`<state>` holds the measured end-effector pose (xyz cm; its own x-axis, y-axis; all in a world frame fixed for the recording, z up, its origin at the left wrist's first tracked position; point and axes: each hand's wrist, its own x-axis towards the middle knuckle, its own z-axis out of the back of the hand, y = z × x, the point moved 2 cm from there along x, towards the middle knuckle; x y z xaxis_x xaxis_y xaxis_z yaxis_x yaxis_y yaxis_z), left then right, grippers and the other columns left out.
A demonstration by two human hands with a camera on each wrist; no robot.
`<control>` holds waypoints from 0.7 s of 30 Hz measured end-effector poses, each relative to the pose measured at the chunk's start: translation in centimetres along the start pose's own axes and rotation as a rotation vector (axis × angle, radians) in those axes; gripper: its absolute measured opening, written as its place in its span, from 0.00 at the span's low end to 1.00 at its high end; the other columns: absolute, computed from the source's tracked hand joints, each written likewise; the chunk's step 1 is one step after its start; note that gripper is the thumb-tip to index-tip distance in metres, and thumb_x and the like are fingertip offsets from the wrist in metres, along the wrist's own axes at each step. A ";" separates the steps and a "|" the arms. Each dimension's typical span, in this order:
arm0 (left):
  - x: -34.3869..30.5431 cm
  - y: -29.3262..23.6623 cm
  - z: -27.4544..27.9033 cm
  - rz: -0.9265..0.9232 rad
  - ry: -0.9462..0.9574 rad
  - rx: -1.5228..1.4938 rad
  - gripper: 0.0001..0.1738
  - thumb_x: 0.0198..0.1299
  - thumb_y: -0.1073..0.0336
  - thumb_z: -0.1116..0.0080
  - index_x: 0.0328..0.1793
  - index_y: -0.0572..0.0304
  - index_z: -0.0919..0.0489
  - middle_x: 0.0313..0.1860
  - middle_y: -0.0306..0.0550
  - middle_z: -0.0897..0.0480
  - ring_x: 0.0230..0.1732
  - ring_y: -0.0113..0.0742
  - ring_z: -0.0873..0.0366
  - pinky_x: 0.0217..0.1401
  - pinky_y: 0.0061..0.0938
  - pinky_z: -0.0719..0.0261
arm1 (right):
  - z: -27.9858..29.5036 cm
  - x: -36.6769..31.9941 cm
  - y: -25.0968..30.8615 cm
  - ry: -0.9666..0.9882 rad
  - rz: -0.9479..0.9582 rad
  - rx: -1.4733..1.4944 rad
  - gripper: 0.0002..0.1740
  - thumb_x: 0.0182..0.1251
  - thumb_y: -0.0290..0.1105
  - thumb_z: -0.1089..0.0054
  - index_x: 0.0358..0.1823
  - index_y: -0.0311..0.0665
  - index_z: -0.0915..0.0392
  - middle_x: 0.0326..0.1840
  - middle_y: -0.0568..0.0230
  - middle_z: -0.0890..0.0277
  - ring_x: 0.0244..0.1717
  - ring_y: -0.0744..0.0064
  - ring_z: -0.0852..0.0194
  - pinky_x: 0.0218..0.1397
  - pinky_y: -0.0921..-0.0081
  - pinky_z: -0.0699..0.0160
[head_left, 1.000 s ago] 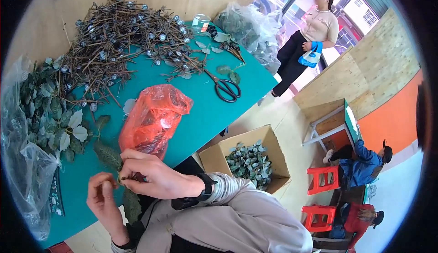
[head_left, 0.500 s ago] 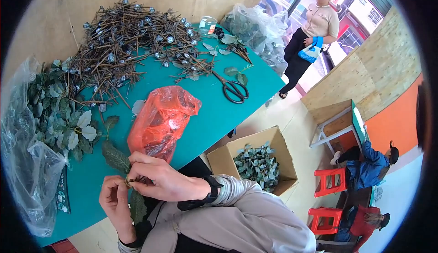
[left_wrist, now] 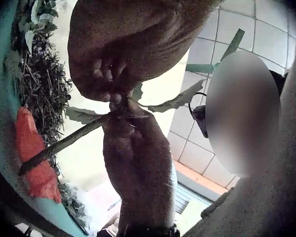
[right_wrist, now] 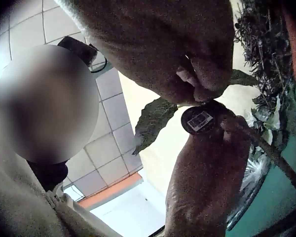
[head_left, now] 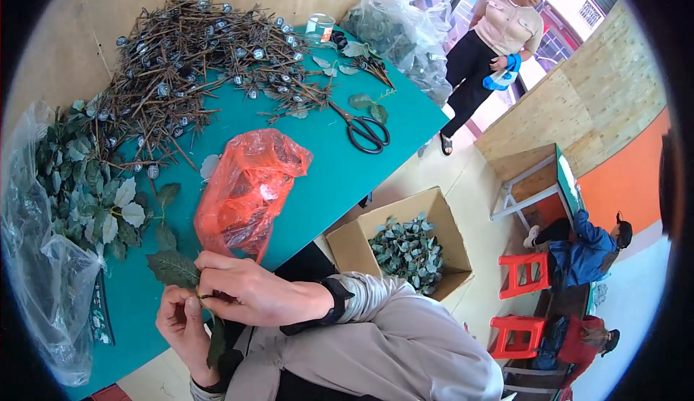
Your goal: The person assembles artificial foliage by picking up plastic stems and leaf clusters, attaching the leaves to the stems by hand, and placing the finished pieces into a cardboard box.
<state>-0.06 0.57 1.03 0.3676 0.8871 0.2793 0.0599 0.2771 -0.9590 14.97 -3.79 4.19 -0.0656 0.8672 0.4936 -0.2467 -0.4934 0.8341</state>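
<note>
In the head view my left hand [head_left: 184, 329] and right hand [head_left: 253, 290] meet at the table's near edge. Their fingertips pinch a leafy artificial stem between them. One dark green leaf [head_left: 173, 268] sticks out above the fingers, and another leaf [head_left: 217, 343] hangs below. In the left wrist view the brown stem [left_wrist: 64, 140] runs out from the joined fingers. A round dark disc [right_wrist: 197, 120] with a pale rectangular label sits by the fingertips in the right wrist view. Part of the stem is hidden by the fingers.
Beyond my hands lies a red plastic bag [head_left: 249, 188]. A heap of brown stems [head_left: 195, 69] with round tags, leafy sprigs [head_left: 94, 191] and black-handled scissors [head_left: 365, 132] share the green table. A cardboard box [head_left: 350, 246] of leaves stands on the floor. Other people are farther off.
Both hands stay together on the stem. The upper leaf has swung leftward and the lower one shows narrower. The standing person has turned their head.
</note>
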 end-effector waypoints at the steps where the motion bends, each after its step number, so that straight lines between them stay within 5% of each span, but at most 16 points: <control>1: 0.0 0.0 0.0 -0.004 -0.006 0.000 0.09 0.59 0.68 0.44 0.30 0.64 0.30 0.27 0.39 0.31 0.31 0.27 0.37 0.34 0.19 0.39 | -0.1 0.0 -0.1 -0.008 0.010 -0.003 0.07 0.54 0.19 0.44 0.33 0.32 0.33 0.39 0.56 0.39 0.33 0.59 0.35 0.31 0.71 0.33; 6: 0.0 1.1 -0.7 -0.014 -0.159 -0.119 0.09 0.60 0.68 0.45 0.31 0.64 0.31 0.29 0.40 0.33 0.32 0.26 0.38 0.36 0.19 0.39 | -0.2 0.2 -0.4 -0.088 -0.023 0.036 0.08 0.54 0.19 0.44 0.34 0.33 0.32 0.43 0.55 0.38 0.33 0.61 0.32 0.30 0.73 0.32; 15: 0.1 0.7 -0.8 0.015 -0.101 -0.096 0.08 0.61 0.68 0.46 0.34 0.64 0.31 0.31 0.40 0.33 0.33 0.26 0.37 0.38 0.18 0.38 | 0.1 -0.1 -0.6 -0.123 0.002 0.053 0.08 0.54 0.19 0.44 0.34 0.33 0.33 0.44 0.55 0.39 0.30 0.63 0.32 0.27 0.75 0.33; 21: 0.1 2.3 1.0 0.122 0.042 -0.163 0.08 0.60 0.68 0.45 0.34 0.63 0.32 0.32 0.38 0.32 0.32 0.23 0.37 0.37 0.16 0.38 | 0.1 -0.3 -0.6 -0.069 -0.036 0.097 0.09 0.52 0.21 0.44 0.30 0.33 0.36 0.37 0.56 0.40 0.33 0.56 0.36 0.29 0.68 0.37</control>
<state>-0.78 1.65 -1.11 0.4194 0.8933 0.1618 0.1604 0.1025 -0.9817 15.24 -3.72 3.58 0.0088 0.8793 0.4762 -0.1527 -0.4695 0.8696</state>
